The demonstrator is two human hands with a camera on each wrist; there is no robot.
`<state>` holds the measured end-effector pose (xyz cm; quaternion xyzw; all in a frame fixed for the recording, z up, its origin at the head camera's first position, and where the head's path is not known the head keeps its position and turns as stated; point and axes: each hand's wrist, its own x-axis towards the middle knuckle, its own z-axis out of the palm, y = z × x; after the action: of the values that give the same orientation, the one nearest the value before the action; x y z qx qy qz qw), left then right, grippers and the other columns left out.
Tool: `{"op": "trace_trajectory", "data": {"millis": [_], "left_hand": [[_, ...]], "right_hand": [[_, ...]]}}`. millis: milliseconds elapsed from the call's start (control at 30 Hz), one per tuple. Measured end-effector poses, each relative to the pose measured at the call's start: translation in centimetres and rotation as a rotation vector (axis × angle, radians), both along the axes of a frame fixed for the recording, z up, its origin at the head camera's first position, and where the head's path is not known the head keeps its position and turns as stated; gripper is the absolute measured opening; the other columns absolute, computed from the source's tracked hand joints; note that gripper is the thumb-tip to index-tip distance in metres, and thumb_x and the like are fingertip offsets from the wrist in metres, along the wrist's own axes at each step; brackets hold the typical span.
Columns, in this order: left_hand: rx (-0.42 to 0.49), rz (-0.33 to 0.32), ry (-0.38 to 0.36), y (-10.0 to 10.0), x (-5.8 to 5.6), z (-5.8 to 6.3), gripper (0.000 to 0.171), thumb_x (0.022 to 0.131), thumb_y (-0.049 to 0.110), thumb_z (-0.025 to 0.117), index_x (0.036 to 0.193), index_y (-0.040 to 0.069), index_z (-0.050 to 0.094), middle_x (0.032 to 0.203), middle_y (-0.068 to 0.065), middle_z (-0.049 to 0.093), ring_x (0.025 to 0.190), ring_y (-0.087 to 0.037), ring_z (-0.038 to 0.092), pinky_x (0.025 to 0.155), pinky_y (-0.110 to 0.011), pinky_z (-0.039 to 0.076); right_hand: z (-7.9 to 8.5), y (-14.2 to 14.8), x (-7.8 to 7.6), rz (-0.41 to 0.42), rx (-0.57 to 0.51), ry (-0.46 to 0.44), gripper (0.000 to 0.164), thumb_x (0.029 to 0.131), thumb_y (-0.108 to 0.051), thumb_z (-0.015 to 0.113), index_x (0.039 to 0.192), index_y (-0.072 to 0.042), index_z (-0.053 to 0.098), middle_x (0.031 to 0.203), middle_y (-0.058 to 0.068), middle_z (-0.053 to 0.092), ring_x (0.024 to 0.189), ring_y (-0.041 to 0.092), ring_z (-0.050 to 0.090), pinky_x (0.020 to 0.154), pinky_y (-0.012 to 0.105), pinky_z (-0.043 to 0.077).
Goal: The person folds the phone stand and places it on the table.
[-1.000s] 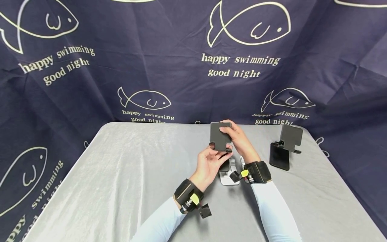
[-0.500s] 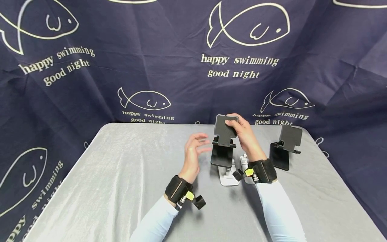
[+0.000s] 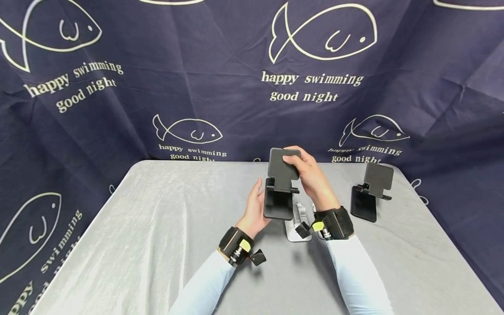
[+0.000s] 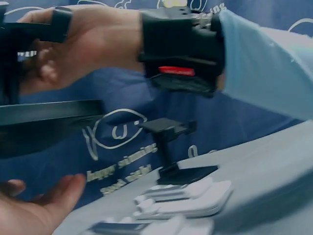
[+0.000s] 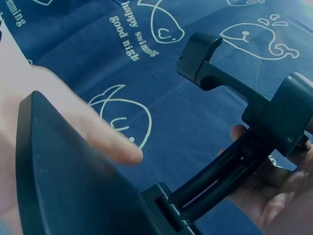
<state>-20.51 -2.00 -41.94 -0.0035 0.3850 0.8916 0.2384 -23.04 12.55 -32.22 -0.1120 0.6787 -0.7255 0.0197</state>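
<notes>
A black foldable phone stand is held up over the middle of the table, its rectangular base hanging low. My right hand grips the upper plate, thumb across its front, other fingers behind. Two hinged arms join base and holder in the right wrist view. My left hand is beside and partly behind the base, palm turned up and fingers loosely extended. In the left wrist view a gap shows between the left hand and the base above it.
Two folded white stands lie on the grey-covered table; the nearer one is below the right wrist, which mostly hides the other. Another black phone stand stands unfolded at the right. A navy fish-print cloth hangs behind the table.
My left hand let go of the phone stand, drew away left, then came back beside its base. My right hand kept its grip, moving the stand right and then left, with the base now swung down.
</notes>
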Motion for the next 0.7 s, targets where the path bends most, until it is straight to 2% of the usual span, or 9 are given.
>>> {"op": "trace_trajectory", "data": {"millis": [67,100,167,267,333,433,500,700], "left_hand": [[0.074,-0.087,0.004,0.3,0.3,0.1,0.078,0.093,0.068,0.023,0.147,0.013,0.031,0.122,-0.009,0.056,0.121,-0.032,0.050,0.113,-0.056,0.023],[0.115,-0.121,0.015,0.4,0.4,0.1,0.081,0.092,0.070,0.022,0.148,0.012,0.029,0.119,-0.009,0.058,0.119,-0.034,0.052,0.113,-0.058,0.022],[0.185,-0.190,0.045,0.4,0.6,0.3,0.084,0.091,0.071,0.019,0.151,0.012,0.021,0.120,-0.011,0.057,0.116,-0.037,0.053,0.112,-0.060,0.023],[0.214,-0.241,0.075,0.2,0.9,0.6,0.086,0.092,0.071,0.012,0.152,0.009,0.014,0.126,-0.016,0.052,0.112,-0.034,0.056,0.105,-0.053,0.036],[0.215,-0.248,0.079,0.0,1.0,0.7,0.083,0.093,0.068,0.010,0.151,0.009,0.017,0.126,-0.017,0.053,0.106,-0.031,0.060,0.095,-0.044,0.045],[0.234,-0.260,0.084,-0.1,1.1,0.7,0.078,0.095,0.065,0.010,0.146,0.009,0.027,0.118,-0.015,0.059,0.093,-0.026,0.064,0.085,-0.037,0.050],[0.236,-0.256,0.080,-0.1,1.1,0.7,0.073,0.096,0.064,0.011,0.139,0.010,0.036,0.110,-0.012,0.062,0.087,-0.024,0.063,0.082,-0.036,0.050],[0.222,-0.231,0.054,-0.1,1.4,0.9,0.069,0.096,0.062,0.011,0.129,0.011,0.043,0.103,-0.010,0.063,0.082,-0.023,0.061,0.081,-0.035,0.050]], "right_hand": [[0.1,-0.2,0.1,0.016,0.004,0.003,0.016,0.092,-0.012,0.055,0.102,-0.022,0.061,0.077,-0.007,0.061,0.068,0.010,0.056,0.071,0.025,0.044],[0.1,-0.3,0.1,0.022,0.007,0.003,0.016,0.092,-0.012,0.054,0.103,-0.022,0.061,0.078,-0.007,0.061,0.069,0.011,0.056,0.072,0.025,0.044],[0.0,-0.4,0.1,0.027,0.013,0.001,0.016,0.092,-0.013,0.054,0.104,-0.021,0.060,0.079,-0.006,0.061,0.070,0.011,0.056,0.072,0.026,0.044],[-0.1,-0.4,0.1,0.025,0.017,-0.005,0.016,0.092,-0.013,0.054,0.104,-0.021,0.060,0.079,-0.006,0.061,0.070,0.012,0.056,0.072,0.026,0.044],[-0.2,-0.3,0.1,0.021,0.017,-0.011,0.016,0.092,-0.013,0.054,0.103,-0.022,0.060,0.079,-0.006,0.061,0.071,0.012,0.055,0.072,0.026,0.043],[-0.4,-0.3,0.1,0.015,0.022,-0.019,0.015,0.092,-0.013,0.055,0.103,-0.022,0.061,0.078,-0.007,0.061,0.071,0.011,0.055,0.072,0.026,0.044],[-0.5,-0.3,0.1,0.015,0.027,-0.021,0.015,0.092,-0.014,0.055,0.104,-0.021,0.060,0.078,-0.007,0.062,0.072,0.011,0.056,0.074,0.027,0.044],[-0.6,0.0,0.0,0.031,0.018,-0.012,0.017,0.091,-0.012,0.056,0.104,-0.021,0.062,0.080,-0.008,0.063,0.078,0.011,0.057,0.083,0.028,0.042]]}}
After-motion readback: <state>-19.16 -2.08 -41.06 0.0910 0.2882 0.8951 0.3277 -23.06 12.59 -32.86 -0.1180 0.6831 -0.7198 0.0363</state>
